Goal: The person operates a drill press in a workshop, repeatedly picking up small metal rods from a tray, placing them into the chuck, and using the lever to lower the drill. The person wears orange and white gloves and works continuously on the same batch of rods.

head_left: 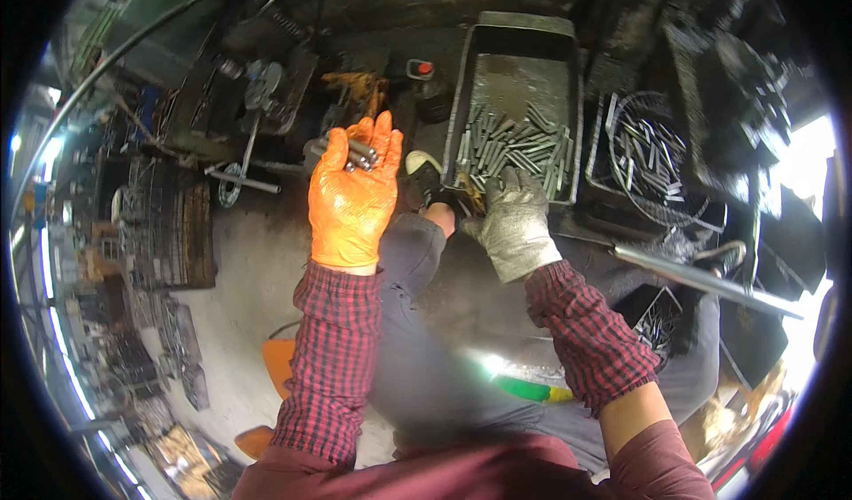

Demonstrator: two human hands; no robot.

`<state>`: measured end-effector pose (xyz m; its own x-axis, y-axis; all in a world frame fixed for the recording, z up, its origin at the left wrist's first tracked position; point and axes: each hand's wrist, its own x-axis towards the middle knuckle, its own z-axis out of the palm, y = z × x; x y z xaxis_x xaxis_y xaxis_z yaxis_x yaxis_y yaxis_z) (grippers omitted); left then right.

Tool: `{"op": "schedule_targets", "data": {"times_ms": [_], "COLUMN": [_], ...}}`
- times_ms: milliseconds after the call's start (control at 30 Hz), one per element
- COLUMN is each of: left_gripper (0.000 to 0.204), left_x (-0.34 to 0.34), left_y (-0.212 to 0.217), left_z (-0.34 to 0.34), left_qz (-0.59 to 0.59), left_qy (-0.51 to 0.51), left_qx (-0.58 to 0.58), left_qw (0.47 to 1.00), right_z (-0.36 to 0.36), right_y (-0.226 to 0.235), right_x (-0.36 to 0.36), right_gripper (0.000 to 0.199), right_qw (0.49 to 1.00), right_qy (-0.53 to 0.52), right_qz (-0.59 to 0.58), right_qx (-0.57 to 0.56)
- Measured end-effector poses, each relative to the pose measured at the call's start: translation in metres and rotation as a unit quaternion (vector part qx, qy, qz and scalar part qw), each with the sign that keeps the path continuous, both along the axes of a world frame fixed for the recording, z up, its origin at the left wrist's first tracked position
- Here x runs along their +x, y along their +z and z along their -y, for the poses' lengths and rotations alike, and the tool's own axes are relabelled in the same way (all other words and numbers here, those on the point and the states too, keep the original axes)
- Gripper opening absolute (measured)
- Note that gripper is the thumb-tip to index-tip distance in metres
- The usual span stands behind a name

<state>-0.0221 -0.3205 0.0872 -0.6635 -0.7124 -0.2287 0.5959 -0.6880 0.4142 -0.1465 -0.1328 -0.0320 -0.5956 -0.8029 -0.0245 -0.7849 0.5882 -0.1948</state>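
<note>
Over a grimy workshop floor (pixel 240 260), our left hand (pixel 352 194) cups steel pins (pixel 357 152); our right hand (pixel 515 225), loosely open, reaches the pin-filled tray (pixel 515 47) just ahead.

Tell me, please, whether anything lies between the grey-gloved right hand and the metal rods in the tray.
Nothing visible does. The right hand reaches over the near rim of the metal tray, its fingers at the nearest metal rods. The left hand holds a few rods apart from it.

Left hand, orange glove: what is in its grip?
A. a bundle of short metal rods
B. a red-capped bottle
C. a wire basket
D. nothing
A: the left hand in the orange glove has its fingers curled around several short grey metal rods, ends showing above the palm.
</note>
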Motion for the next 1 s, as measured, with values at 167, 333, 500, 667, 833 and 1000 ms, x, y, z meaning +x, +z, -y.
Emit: {"op": "schedule_targets", "data": {"times_ms": [167, 333, 500, 667, 833, 1000], "left_gripper": [0.024, 0.02, 0.02, 0.019, 0.017, 0.021], "left_x": [0.002, 0.0, -0.006, -0.011, -0.008, -0.001], "left_y": [0.0, 0.0, -0.001, -0.005, -0.015, -0.024], "left_z": [0.016, 0.021, 0.017, 0.013, 0.014, 0.012], "left_qz": [-0.019, 0.023, 0.054, 0.023, 0.018, -0.002], "left_qy": [0.046, 0.089, 0.122, 0.1, 0.096, 0.069], "left_qx": [0.037, 0.087, 0.091, 0.088, 0.025, 0.04], "left_qw": [0.998, 0.992, 0.987, 0.991, 0.995, 0.997], "right_z": [0.028, 0.003, -0.071, -0.085, -0.099, -0.11], "right_y": [-0.031, 0.017, 0.097, 0.097, 0.094, 0.137], "right_x": [-0.011, -0.019, 0.017, 0.048, 0.05, 0.051], "right_gripper": [0.069, 0.058, 0.075, 0.051, 0.04, 0.035], "right_qw": [0.999, 0.958, 0.843, 0.866, 0.849, 0.888], "right_qy": [0.034, 0.097, 0.135, 0.043, -0.034, -0.043], "right_qz": [0.033, 0.031, 0.31, 0.374, 0.427, 0.356], "right_qx": [-0.02, -0.268, -0.419, -0.329, -0.309, -0.288]}}
